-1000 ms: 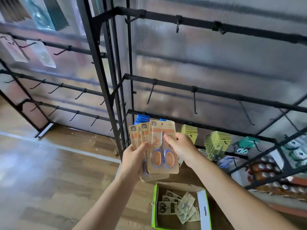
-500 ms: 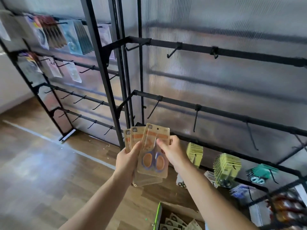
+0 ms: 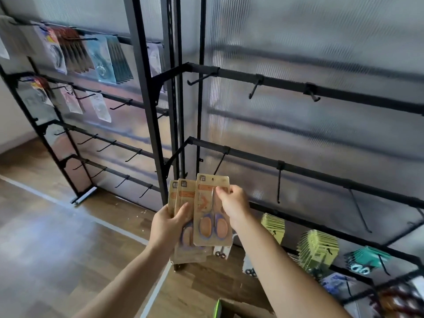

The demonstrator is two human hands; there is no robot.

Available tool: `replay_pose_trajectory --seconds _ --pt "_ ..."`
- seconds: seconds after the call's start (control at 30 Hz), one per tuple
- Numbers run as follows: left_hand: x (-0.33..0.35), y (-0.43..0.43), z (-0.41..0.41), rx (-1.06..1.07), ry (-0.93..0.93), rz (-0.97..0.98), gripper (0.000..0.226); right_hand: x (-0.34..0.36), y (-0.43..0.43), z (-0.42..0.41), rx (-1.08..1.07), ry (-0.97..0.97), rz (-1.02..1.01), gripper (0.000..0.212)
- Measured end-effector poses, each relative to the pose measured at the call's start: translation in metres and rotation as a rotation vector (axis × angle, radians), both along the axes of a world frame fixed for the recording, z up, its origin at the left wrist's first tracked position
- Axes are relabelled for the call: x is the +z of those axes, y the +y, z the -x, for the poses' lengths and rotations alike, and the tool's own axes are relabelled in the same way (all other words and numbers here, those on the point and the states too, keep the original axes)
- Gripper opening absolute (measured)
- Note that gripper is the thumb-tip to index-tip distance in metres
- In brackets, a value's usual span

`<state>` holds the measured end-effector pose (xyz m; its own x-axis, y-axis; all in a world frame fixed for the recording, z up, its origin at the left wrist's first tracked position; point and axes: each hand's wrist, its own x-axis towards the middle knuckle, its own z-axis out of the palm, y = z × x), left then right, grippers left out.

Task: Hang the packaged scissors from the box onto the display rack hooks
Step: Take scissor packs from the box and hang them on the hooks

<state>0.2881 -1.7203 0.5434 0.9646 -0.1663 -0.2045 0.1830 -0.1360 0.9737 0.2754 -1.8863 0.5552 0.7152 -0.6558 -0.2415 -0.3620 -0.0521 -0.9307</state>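
My left hand [image 3: 168, 228] grips a fanned stack of packaged scissors [image 3: 182, 198], tan cards with orange-and-purple handles. My right hand [image 3: 234, 206] pinches the front pack [image 3: 210, 216] near its top, held slightly apart from the stack. Both hands are raised in front of the black display rack [image 3: 250, 153]. An empty hook [image 3: 220, 162] hangs from the middle bar just above the front pack's hang hole. Only a green corner of the box [image 3: 218, 309] shows at the bottom edge.
More empty hooks [image 3: 278, 184] line the middle and upper bars. Yellow packs [image 3: 317, 249] and teal packs [image 3: 364, 258] hang on lower hooks at right. The left rack section holds other packaged goods [image 3: 101, 58]. Wooden floor [image 3: 57, 249] lies at the left.
The view has tilted up and both hands have risen with the packs toward the middle bar. The box has slid almost out of view at the bottom.
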Motion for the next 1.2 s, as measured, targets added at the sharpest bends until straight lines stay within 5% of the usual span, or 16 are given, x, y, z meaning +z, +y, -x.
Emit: replay_pose_trajectory --seconds 0.8,1.2 --pt "-0.019 0.039 -0.116 -0.369 0.074 -0.025 0.023 -0.044 0.04 -0.06 -0.479 0.074 0.13 0.007" --pt "-0.028 0.01 -0.128 -0.306 0.097 -0.041 0.02 -0.065 -0.013 -0.1 -0.394 0.18 0.257 0.022"
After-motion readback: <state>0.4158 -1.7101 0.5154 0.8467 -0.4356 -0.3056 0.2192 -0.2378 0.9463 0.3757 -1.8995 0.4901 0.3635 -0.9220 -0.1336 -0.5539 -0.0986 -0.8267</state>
